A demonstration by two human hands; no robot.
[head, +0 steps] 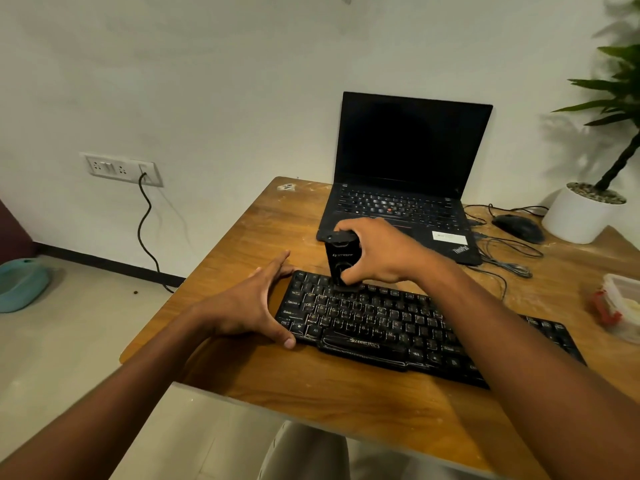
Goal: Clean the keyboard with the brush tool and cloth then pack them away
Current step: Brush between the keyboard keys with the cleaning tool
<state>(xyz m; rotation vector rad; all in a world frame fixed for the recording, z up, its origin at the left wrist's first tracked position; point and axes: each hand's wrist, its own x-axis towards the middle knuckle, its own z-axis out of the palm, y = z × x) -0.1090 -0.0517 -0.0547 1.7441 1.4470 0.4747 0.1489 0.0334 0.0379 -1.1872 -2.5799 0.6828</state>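
A black keyboard (388, 327) lies slanted on the wooden table (311, 386). My right hand (377, 251) grips a black block-shaped brush tool (341, 258), held upright with its bristle end down on the keyboard's upper-left key rows. My left hand (252, 303) rests with straight, spread fingers against the keyboard's left end, the thumb on its front corner. I see no cloth.
An open black laptop (408, 188) stands behind the keyboard, a black mouse (519, 226) with tangled cables to its right. A white plant pot (581, 216) stands at the back right. A plastic container (620, 306) sits at the right edge. The table's left edge runs near my left hand.
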